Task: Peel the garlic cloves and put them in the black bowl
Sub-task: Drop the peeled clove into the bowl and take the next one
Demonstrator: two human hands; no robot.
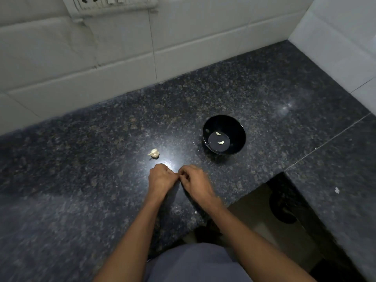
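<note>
A black bowl stands on the dark granite counter, right of centre, with two peeled garlic cloves lying in its bottom. A partial garlic bulb in pale skin sits on the counter to the bowl's left. Just below it, my left hand and my right hand meet with curled fingers, fingertips pinched together where they touch. Whatever they pinch is hidden between the fingers.
A white tiled wall runs behind the counter, with a switch panel at the top. A second granite slab joins on the right. The counter's front edge cuts in below my right wrist, with floor beneath.
</note>
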